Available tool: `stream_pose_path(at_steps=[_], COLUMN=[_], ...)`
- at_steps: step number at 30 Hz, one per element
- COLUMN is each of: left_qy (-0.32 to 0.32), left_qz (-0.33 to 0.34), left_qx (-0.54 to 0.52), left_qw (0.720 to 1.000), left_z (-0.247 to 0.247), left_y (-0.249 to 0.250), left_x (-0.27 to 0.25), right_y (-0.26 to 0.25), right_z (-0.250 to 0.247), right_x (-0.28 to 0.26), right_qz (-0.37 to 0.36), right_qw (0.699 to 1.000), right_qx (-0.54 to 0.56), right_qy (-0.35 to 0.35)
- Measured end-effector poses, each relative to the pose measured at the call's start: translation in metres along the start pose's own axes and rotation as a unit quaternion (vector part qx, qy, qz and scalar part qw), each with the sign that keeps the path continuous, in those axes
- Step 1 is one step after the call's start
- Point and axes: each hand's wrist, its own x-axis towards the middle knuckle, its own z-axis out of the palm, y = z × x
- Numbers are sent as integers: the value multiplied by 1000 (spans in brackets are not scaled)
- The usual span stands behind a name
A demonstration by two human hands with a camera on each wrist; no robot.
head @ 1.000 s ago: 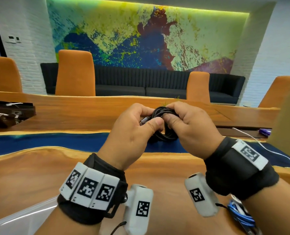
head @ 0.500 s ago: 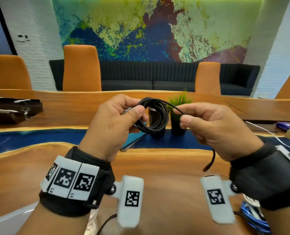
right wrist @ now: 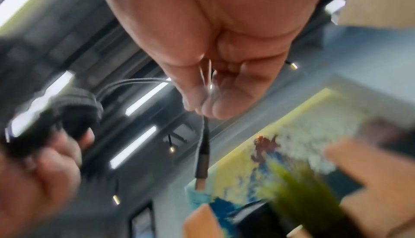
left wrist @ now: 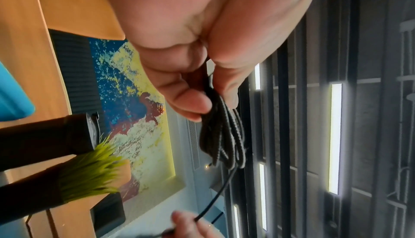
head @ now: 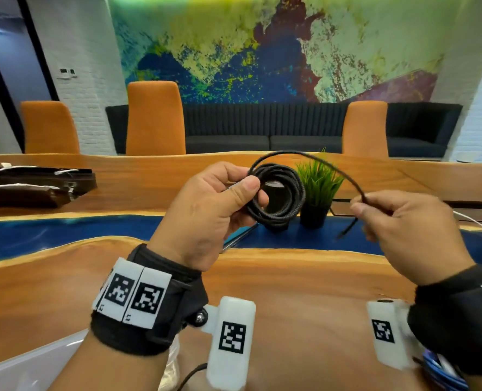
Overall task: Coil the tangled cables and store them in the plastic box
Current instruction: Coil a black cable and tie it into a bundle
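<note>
A black braided cable [head: 279,198] is wound into a coil of several loops, held up above the wooden table [head: 290,277]. My left hand [head: 220,204] pinches the coil's left side between thumb and fingers; the left wrist view shows the loops [left wrist: 222,135] hanging from that grip. A free strand arcs from the coil's top over to my right hand [head: 398,221], which pinches it near its end. The plug [right wrist: 201,171] dangles below the right fingers. The clear plastic box [head: 22,365] shows at the bottom left corner.
A small potted grass plant [head: 317,193] stands just behind the coil, with a phone [head: 238,235] lying left of it. A blue cable bundle [head: 443,371] lies at the bottom right. White cables [head: 477,224] run along the right; a dark tray [head: 31,187] sits far left.
The hands were together on the bundle, then drew apart. My right hand has pulled the free end out to the right and the coil has opened into a wider ring.
</note>
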Motion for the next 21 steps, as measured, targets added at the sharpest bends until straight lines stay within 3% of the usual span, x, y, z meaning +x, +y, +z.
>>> stream_pose_path(at_steps=[1, 3, 5, 9, 14, 18, 21], left_qy=[-15, -39, -51, -69, -86, -71, -50], left_qz=[-3, -7, -10, -3, 8, 27, 70], left_qx=[3, 10, 2, -13, 1, 22, 62], left_qw=[1000, 999, 999, 998, 996, 997, 994], left_z=[4, 10, 15, 21, 18, 17, 20], left_y=[-1, -4, -6, -9, -14, -19, -18], left_x=[-1, -4, -5, -6, -3, -3, -4], right_y=[-5, -15, -18, -19, -21, -30, -34], right_z=[-2, -4, -3, 12, 18, 22, 26], right_x=[1, 1, 1, -4, -7, -16, -24], right_qz=[33, 114, 162, 195, 244, 251, 216], right_qw=[992, 926, 871, 849, 772, 727, 685], right_qx=[122, 360, 460, 488, 576, 596, 615], right_qy=[6, -26, -50, -65, -113, -234, -325])
